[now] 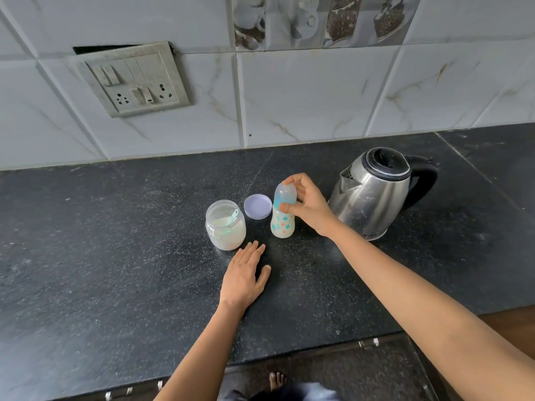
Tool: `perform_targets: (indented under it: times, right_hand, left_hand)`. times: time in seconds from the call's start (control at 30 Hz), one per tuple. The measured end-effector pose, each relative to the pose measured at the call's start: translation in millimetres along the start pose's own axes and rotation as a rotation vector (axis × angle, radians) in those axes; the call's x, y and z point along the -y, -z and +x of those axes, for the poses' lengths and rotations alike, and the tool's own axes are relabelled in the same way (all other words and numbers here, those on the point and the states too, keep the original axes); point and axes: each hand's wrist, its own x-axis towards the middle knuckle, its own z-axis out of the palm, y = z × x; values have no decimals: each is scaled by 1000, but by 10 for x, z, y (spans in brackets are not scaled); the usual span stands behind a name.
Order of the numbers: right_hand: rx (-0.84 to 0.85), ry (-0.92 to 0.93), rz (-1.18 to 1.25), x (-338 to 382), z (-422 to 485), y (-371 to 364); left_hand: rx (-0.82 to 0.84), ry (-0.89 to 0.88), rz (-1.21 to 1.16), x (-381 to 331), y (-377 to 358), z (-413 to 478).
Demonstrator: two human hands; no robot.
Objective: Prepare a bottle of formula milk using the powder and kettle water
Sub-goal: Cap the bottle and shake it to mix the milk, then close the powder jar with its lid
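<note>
On my feed the baby bottle (283, 224) stands just left of the kettle (373, 195), milky and capped. My right hand (308, 205) grasps its clear cap; my left hand (244, 274) lies flat, fingers released. Filling looks done to me. The powder jar (225, 230), further left, needs closing.

We see soft, even light, cool and fairly bright, and shadows barely show on the dark worktop (115, 256), which gives back only a dull, speckled sheen. The steel kettle (373, 195) carries pale streaks of glare along its side. At the centre the bottle (283, 218) is crisp. Toward the edges the wide lens bends the lines of the wall tiles (304, 96) and tilts the switch plate (133, 79) — the right forearm (434, 308) swells toward the lower corner, slightly soft.
</note>
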Motion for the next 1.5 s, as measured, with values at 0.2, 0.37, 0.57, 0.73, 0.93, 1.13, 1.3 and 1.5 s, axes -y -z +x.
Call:
perform_targets:
  times: [0.2, 0.37, 0.57, 0.73, 0.93, 1.13, 1.3, 1.5]
  right_hand:
    - [-4, -38, -70, -179, -84, -24]
    - [-18, -41, -97, -294, -197, -59]
    - [14, -67, -189, -316, -182, -66]
    - [9, -48, -73, -173, -101, 67]
    - [-109, 27, -303, 69, 391, 163]
    - [212, -165, -658, -182, 861, 81]
    - [401, -220, -781, -331, 995, 2]
    - [513, -163, -893, -408, 1063, -162]
  left_hand:
    - [-9, -7, 11, -4, -2, 2]
    - [-17, -11, 17, -11, -8, 0]
    - [-24, -16, -6, -35, 12, -16]
    - [-161, 16, -93, -76, 106, -44]
    - [-613, 268, -119, -130, 321, -25]
    - [-579, 512, -344, -65, 501, 190]
    - [-527, 528, -433, 51, 537, 258]
    - [-463, 462, -508, 146, 541, 262]
